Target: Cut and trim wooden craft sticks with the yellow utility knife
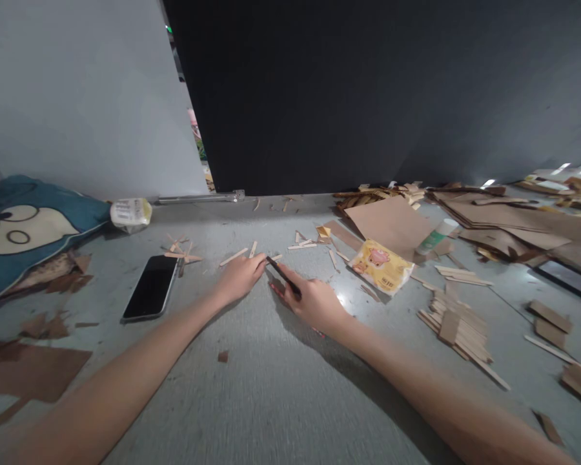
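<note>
My left hand [242, 279] rests on the grey table with its fingers pinched together; what they hold, if anything, is hidden. A short pale piece of wooden stick [275, 258] shows just past its fingertips. Another wooden craft stick [234, 257] lies behind this hand, with a small stick piece [254, 248] standing out above its knuckles. My right hand [314, 302] is closed around a slim black pen-like tool [285, 274], whose exact kind I cannot make out. The tool slants up and left, its tip beside my left fingertips.
A phone [149, 288] and a crossed stick bundle [184, 252] lie left. A blue cushion [43, 223] sits further left. To the right are a yellow tissue pack [382, 266], a glue stick [436, 236], brown cardboard [390, 219] and a stick pile [458, 326]. A dark panel [368, 90] rises behind.
</note>
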`<state>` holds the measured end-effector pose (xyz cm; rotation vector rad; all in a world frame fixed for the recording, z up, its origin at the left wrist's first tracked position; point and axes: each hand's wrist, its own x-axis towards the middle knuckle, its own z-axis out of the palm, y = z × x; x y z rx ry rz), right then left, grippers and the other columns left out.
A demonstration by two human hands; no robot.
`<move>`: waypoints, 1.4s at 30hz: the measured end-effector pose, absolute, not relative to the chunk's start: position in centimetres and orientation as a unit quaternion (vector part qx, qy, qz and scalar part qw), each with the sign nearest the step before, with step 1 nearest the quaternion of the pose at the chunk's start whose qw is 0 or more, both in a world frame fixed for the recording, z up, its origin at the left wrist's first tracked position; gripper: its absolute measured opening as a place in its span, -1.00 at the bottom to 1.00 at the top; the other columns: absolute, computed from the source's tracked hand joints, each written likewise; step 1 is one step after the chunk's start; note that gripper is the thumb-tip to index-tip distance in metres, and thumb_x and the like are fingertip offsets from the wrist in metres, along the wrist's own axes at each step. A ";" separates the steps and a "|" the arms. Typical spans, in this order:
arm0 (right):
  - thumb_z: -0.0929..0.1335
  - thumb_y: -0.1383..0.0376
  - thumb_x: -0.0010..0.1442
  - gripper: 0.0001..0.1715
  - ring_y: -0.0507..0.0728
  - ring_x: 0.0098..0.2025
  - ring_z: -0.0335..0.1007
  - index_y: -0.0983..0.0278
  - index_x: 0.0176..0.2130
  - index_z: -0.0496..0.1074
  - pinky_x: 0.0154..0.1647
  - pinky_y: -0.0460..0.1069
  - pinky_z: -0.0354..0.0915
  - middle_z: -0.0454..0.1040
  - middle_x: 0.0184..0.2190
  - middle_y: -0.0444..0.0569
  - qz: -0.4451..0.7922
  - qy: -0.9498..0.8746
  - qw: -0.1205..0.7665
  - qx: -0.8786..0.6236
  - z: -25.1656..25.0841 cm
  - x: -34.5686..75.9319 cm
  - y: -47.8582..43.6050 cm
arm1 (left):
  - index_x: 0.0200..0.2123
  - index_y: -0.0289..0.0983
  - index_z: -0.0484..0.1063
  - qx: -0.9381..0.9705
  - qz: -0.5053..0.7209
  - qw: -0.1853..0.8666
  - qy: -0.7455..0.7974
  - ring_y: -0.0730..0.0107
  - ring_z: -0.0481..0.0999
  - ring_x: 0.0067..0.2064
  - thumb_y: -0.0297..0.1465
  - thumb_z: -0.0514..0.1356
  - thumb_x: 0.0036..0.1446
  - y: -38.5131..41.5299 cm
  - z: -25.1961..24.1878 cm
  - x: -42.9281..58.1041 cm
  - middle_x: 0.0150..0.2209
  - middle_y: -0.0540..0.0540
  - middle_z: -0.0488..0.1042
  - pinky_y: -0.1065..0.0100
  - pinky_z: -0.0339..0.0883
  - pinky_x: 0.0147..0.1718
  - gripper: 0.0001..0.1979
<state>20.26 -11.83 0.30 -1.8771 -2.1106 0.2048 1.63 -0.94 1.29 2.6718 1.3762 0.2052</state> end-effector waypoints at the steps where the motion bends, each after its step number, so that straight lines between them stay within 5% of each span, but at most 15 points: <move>1: 0.25 0.16 0.46 -0.33 0.16 -0.43 0.58 0.12 0.48 0.26 -0.41 -0.05 0.18 0.69 -0.36 0.02 0.075 -0.734 0.155 -0.656 0.3 20.3 -12.0 | -0.04 -0.20 0.54 0.886 0.067 0.065 0.454 0.03 0.65 -0.12 -0.29 -0.06 0.52 -1.0 1.4 1.7 -0.18 -0.24 0.68 0.24 0.31 -0.15 -0.64; 42: 0.24 0.19 0.47 -0.33 0.17 -0.41 0.58 0.16 0.48 0.25 -0.45 -0.04 0.10 0.70 -0.34 0.07 0.071 -0.740 0.146 -0.653 1.2 19.9 -11.9 | -0.08 -0.24 0.56 0.880 0.054 0.070 0.467 0.01 0.67 -0.08 -0.29 -0.09 0.52 -1.6 1.6 2.0 -0.16 -0.30 0.68 0.24 0.30 -0.16 -0.59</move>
